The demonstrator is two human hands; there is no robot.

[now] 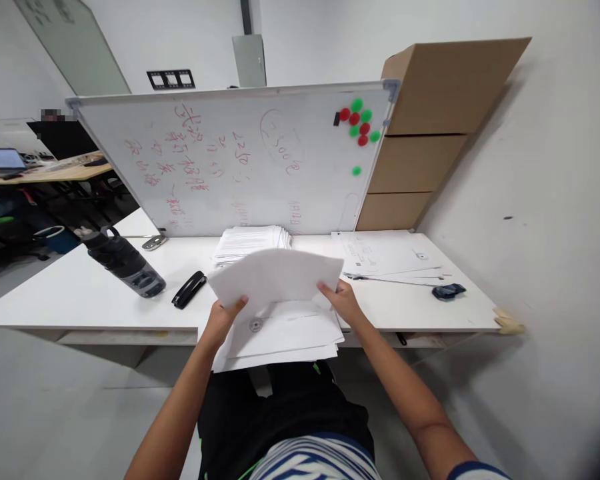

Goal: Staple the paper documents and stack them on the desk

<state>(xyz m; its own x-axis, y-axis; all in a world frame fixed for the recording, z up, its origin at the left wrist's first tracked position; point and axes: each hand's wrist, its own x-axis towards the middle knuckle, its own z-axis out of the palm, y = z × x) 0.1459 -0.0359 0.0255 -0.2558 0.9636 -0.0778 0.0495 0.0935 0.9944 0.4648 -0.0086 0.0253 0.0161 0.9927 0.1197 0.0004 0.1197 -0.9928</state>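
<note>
Both my hands grip a white sheaf of paper (280, 280) by its side edges, thumbs on top and the other fingers hidden beneath. My left hand (223, 320) has the left edge, while my right hand (343, 301) has the right. The held sheaf bows upward in the middle. Under it, more white sheets (285, 337) lie at the table's front edge and stick out over it; one bears a small round stamp. Just behind the held paper stands a stack of papers (253, 241). A black stapler (189, 289) lies left of my left hand.
A dark water bottle (130, 267) stands on the white table (80, 293) at left. Large sheets (380, 252) and a dark crumpled object (449, 291) lie right. Behind rise a whiteboard (310, 193) with magnets and stacked cardboard boxes (413, 160). A person's head shows far left.
</note>
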